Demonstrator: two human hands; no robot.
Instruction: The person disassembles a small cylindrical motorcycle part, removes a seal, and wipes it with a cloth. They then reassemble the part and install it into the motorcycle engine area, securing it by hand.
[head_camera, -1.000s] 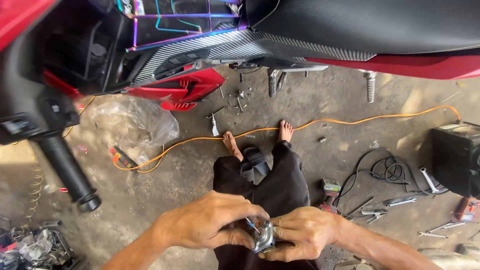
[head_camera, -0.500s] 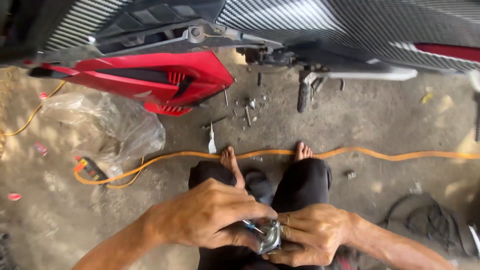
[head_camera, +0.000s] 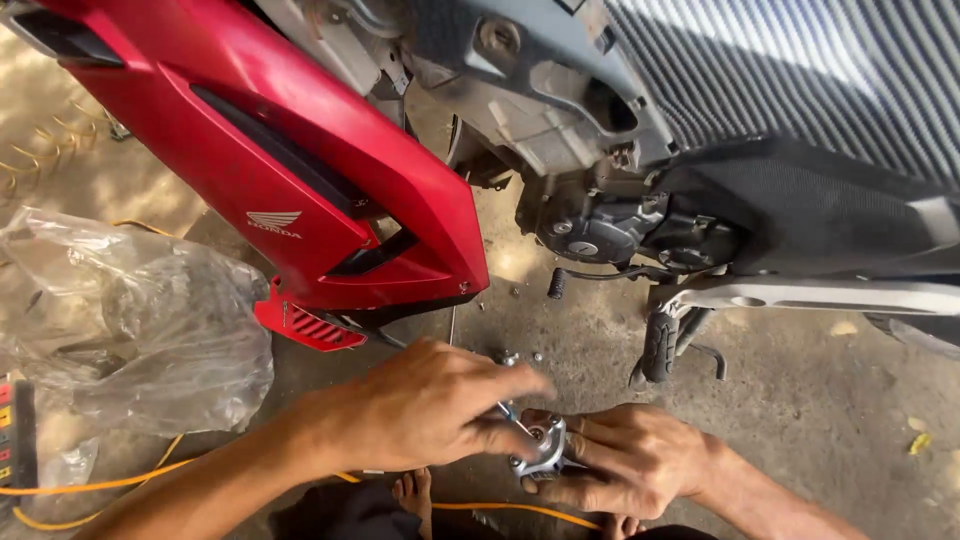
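Observation:
A small silver metal part (head_camera: 540, 452) with round holes sits between both hands, low in the head view. My right hand (head_camera: 630, 462) grips it from the right and below. My left hand (head_camera: 440, 405) reaches over from the left, its fingertips pinching a thin metal piece at the top of the part. Directly above the hands is a motorcycle: a red side fairing (head_camera: 300, 180), a dark engine case (head_camera: 610, 235) and a footpeg (head_camera: 658, 345).
A crumpled clear plastic bag (head_camera: 140, 320) lies on the concrete floor at left. An orange cable (head_camera: 100, 482) runs along the floor under my arms. My bare toes (head_camera: 415, 492) show at the bottom edge. Small bolts (head_camera: 510, 357) lie under the fairing.
The view has moved closer to the motorcycle and lower, so the fairing and engine now fill the top. Both hands stayed together on the silver part; my left fingers have shifted onto its top.

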